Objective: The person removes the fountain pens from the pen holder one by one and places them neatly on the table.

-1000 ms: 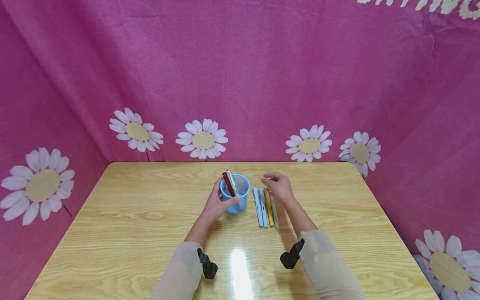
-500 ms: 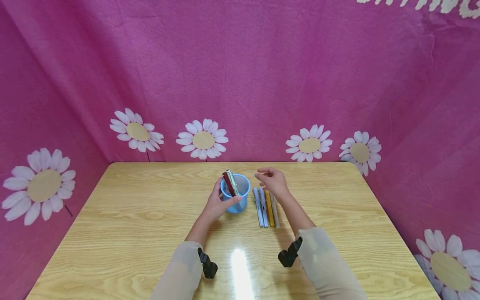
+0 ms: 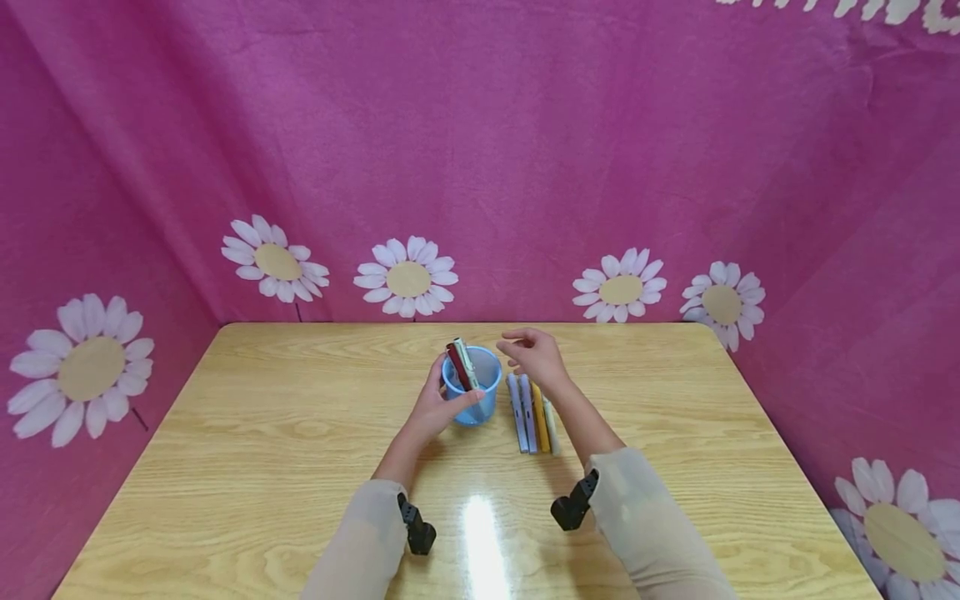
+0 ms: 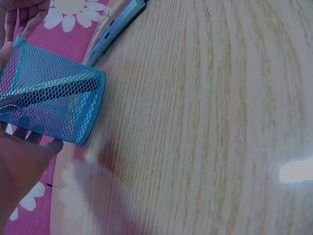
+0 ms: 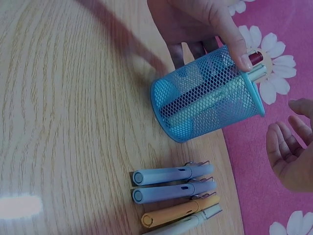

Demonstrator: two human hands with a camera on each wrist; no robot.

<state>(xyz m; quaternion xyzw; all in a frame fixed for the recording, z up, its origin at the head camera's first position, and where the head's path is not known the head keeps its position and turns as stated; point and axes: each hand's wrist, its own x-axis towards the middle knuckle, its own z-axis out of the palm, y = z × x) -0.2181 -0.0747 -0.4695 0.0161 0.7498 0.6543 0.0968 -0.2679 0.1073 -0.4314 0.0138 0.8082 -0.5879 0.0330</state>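
Observation:
My left hand [image 3: 433, 410] holds a light blue mesh pen cup [image 5: 193, 128] from its left side, the thumb over the near rim. Inside lean a dark red pen [image 5: 257, 58] and a pale green pen [image 5: 257, 73], their ends sticking out above the rim. Just right of the cup's rim my right hand [image 3: 537, 356] hovers with nothing in it, its fingers loosely bent. Below that hand, a light blue pen [image 5: 164, 175], a lilac pen [image 5: 166, 192], a yellow pen [image 5: 178, 212] and a whitish pen [image 5: 185, 224] lie side by side on the table.
The wooden table [image 3: 285, 467] has a bright light reflection [image 3: 483, 542] near its front. Behind it and along the sides hangs a pink curtain [image 3: 480, 167] with white daisies. Each sleeve carries a small black camera, the right one [image 3: 573, 502] close over the table.
My right hand has moved left from above the row of pens toward the cup's rim. The left hand and the cup have stayed in place.

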